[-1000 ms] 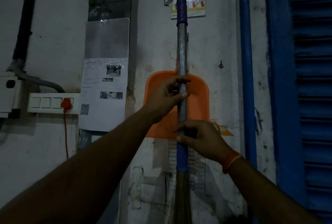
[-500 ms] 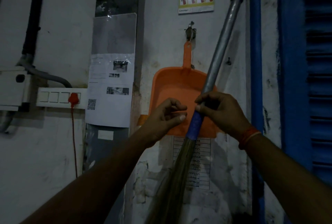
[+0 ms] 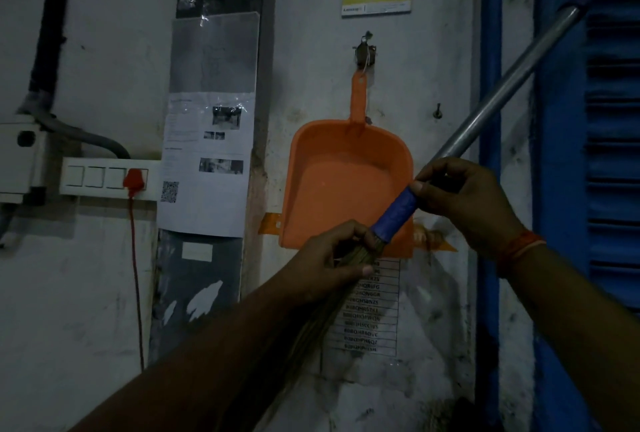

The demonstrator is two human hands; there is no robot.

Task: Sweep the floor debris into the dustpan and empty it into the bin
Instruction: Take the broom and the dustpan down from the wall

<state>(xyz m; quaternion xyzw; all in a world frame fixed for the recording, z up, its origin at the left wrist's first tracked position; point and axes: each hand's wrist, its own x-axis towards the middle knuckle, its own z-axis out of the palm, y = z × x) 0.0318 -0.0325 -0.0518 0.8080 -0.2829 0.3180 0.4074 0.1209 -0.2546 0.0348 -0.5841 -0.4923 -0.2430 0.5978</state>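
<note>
Broom was hanging straight up in front of the dustpan a sec ago, now it's tilted w/ the pole up to the right and bristles down-left, so it's off the wall and the pan, on its hook at center, is next to grab imo. Right hand is clenched around the pole just above the blue sleeve, wrist bent in from the right, while left hand pinches the top of the bristles just below that sleeve, arm reaching from bottom left.
</note>
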